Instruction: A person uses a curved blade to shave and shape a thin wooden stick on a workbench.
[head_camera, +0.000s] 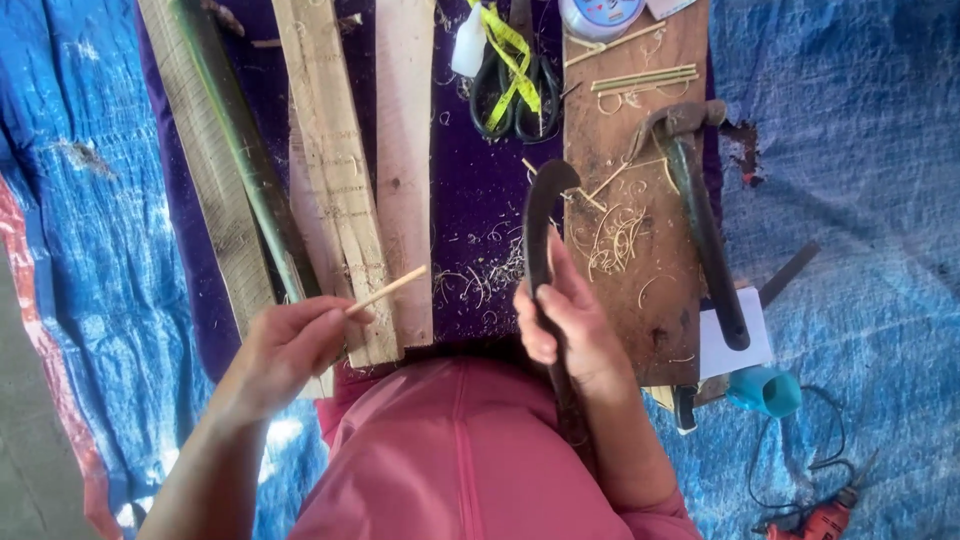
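Observation:
My left hand (290, 345) pinches a thin pale bamboo stick (388, 290) that points up and to the right over the wooden planks. A dark curved knife (540, 235) is gripped in my right hand (565, 325), its hooked tip pointing away from me beside the brown work board (650, 290). Pale shavings (612, 238) lie on that board and on the purple cloth (480, 190) between my hands. My pink-clad lap fills the bottom centre.
Several rough planks (340, 170) and a green bamboo strip (245, 150) lie at left. Black scissors (515, 95) with a yellow tape measure, thin cut sticks (645, 78), a second curved knife (705, 220), a teal cup (765, 390) and an orange drill (825, 520) sit on the blue tarp.

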